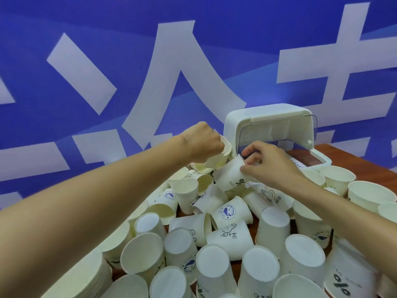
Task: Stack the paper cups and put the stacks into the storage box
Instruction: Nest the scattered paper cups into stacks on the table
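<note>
The heap of small cream-white paper cups (228, 211) looks matt, with smooth walls, printed dark-blue logos and slightly fibrous flat bases. The white rounded plastic storage box (268, 117) has a smooth, faintly satin shell. The reddish-brown wooden table (352, 155) appears smooth with low sheen.

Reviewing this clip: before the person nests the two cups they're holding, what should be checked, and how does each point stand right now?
1. Left hand has a firm hold on its cup: ok, fingers wrapped around it.
2. Right hand grips the "%" cup: ok, fingers pinch its rim.
3. The two cups' openings line up for nesting: cannot tell, both are tilted and partly hidden by the hands.
4. Storage box open: ok, lid is up.
5. Room left inside the box: cannot tell, the interior is hidden.
6. Loose cups on the table left to stack: not ok, many remain in a pile.
</note>
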